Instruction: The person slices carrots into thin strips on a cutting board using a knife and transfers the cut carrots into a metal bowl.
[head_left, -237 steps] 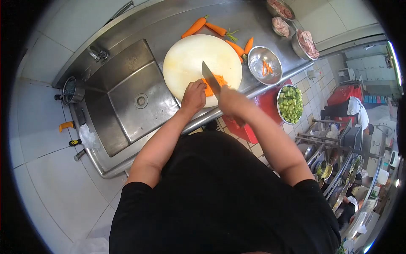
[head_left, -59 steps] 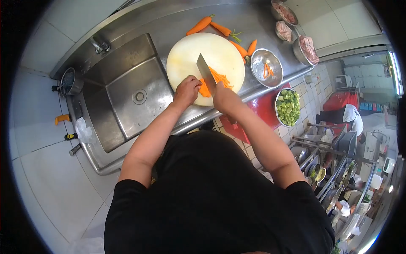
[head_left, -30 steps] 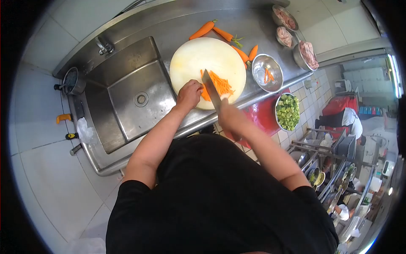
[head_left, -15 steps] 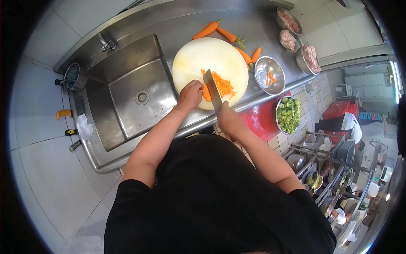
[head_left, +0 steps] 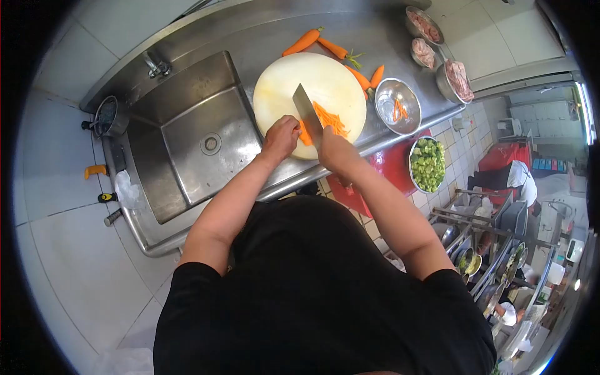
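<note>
My right hand [head_left: 337,150] is closed round the handle of a cleaver [head_left: 307,112], whose broad blade stands over the round white cutting board [head_left: 281,81]. Just left of the blade, my left hand [head_left: 281,135] presses with curled fingers on a piece of carrot [head_left: 305,135]. The fingertips are close to the blade and partly hide that piece. To the right of the blade lies a loose pile of thin carrot strips [head_left: 331,118]. A metal bowl [head_left: 389,112] beside the board holds a few carrot pieces [head_left: 399,110].
Whole carrots [head_left: 302,42] lie behind the board. A sink [head_left: 181,140] is at left. Bowls of raw meat [head_left: 458,80] stand at the far right. A bowl of chopped green vegetable [head_left: 427,165] sits lower, by a red surface [head_left: 381,164]. A person [head_left: 520,181] is farther off.
The cleaver and my right hand have moved slightly up and left over the board, the blade closer to my left fingers. My left hand has hardly moved.
</note>
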Motion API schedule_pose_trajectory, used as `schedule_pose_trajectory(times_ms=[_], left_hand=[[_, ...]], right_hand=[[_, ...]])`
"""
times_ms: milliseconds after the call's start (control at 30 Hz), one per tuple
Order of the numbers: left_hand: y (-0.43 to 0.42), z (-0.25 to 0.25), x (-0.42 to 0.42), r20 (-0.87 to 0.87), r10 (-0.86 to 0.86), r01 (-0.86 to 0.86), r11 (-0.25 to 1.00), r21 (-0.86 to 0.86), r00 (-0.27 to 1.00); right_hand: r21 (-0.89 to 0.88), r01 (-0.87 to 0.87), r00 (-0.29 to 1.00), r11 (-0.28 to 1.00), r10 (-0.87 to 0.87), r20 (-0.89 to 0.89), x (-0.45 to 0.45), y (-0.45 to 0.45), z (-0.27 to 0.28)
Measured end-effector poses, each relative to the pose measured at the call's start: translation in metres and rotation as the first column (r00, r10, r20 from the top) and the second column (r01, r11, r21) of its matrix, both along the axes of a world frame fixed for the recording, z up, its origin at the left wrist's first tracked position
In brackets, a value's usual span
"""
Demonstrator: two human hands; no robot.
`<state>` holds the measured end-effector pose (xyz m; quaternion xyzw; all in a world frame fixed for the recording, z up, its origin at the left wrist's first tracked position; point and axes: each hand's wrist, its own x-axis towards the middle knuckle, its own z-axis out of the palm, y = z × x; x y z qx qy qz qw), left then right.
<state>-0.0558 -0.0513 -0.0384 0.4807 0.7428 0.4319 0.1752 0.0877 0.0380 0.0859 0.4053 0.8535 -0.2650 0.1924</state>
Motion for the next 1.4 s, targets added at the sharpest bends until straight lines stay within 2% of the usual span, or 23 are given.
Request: schedule_pose_trajectory(times_ms=[67,200,300,333,367,433,500,600,733,767,833,867,1000,1100,1167,1233,1300,1400], left_hand=[[0.0,-0.002,0.0,-0.002,0.007,-0.007,1.0,0.008,1.0],[-0.003,0.001,0.002,-0.023,-0.008,0.007,1.0,-0.012,1.0],[-0.003,-0.005,0.001,-0.041,-0.022,0.022,1.0,0.01,0.999],[-0.004,-0.006,0.002,-0.044,-0.033,0.033,0.999,0.006,0.998],[-0.006,-0.006,0.004,-0.031,-0.035,0.035,0.999,0.001,0.999],[-0.003,-0.004,-0.003,-0.038,-0.033,0.033,0.999,0.007,0.999],[-0.005,-0.008,0.0,-0.052,-0.021,0.024,0.998,0.05,0.998],[-0.008,-0.002,0.002,-0.036,-0.024,0.025,1.0,0.007,0.999],[-0.01,-0.001,0.001,-0.044,-0.058,0.059,0.998,0.03,0.997],[-0.01,-0.004,0.0,-0.038,-0.064,0.065,0.998,0.017,0.997],[-0.007,-0.004,-0.006,-0.043,-0.065,0.066,0.998,0.008,0.997],[-0.007,-0.004,-0.006,-0.043,-0.06,0.06,0.998,0.005,0.997],[-0.007,0.0,-0.004,-0.057,-0.058,0.058,0.998,0.001,0.997],[-0.007,-0.001,-0.005,-0.061,-0.07,0.071,0.997,0.013,0.996],[-0.009,-0.006,-0.007,-0.071,-0.094,0.096,0.995,0.029,0.993],[-0.006,-0.01,-0.011,-0.08,-0.095,0.1,0.994,0.053,0.992],[-0.003,-0.012,-0.011,-0.106,-0.077,0.083,0.995,0.048,0.991],[-0.003,-0.009,-0.009,-0.091,-0.085,0.087,0.996,0.022,0.992]], right_hand=[[0.0,-0.105,0.994,0.994,0.105,0.01,-0.012,0.007,0.018],[0.013,-0.047,0.998,0.999,0.046,0.033,0.028,-0.028,0.008],[0.005,-0.008,0.998,1.0,0.008,0.067,0.023,-0.03,-0.007],[0.041,-0.057,0.997,0.998,0.059,-0.051,0.018,-0.022,-0.013],[0.033,-0.037,0.998,0.999,0.039,-0.054,0.015,-0.013,-0.019],[0.005,-0.117,0.993,0.993,0.117,-0.002,-0.011,0.004,0.01],[-0.039,-0.106,0.993,0.994,0.108,0.053,-0.007,-0.002,0.024],[-0.002,-0.027,0.999,1.0,0.027,0.045,0.028,-0.032,0.007],[-0.022,0.003,1.0,1.0,-0.003,0.004,0.017,-0.016,-0.007],[-0.023,0.018,1.0,1.0,-0.018,-0.001,0.009,-0.008,-0.003],[-0.008,-0.111,0.994,0.994,0.111,0.019,-0.013,0.004,0.017],[-0.059,-0.096,0.991,0.994,0.101,0.083,-0.016,0.003,0.033],[0.008,-0.046,0.997,0.999,0.045,0.054,0.027,-0.029,-0.005],[0.064,-0.065,0.998,0.996,0.064,0.018,0.02,-0.027,-0.018],[0.048,-0.053,0.998,0.997,0.055,-0.032,0.004,-0.009,-0.011],[-0.009,-0.096,0.994,0.995,0.096,0.046,-0.017,-0.001,0.026],[-0.031,-0.135,0.989,0.99,0.136,0.063,-0.007,-0.004,0.024],[0.016,-0.046,0.999,0.999,0.046,0.014,0.033,-0.03,-0.013]])
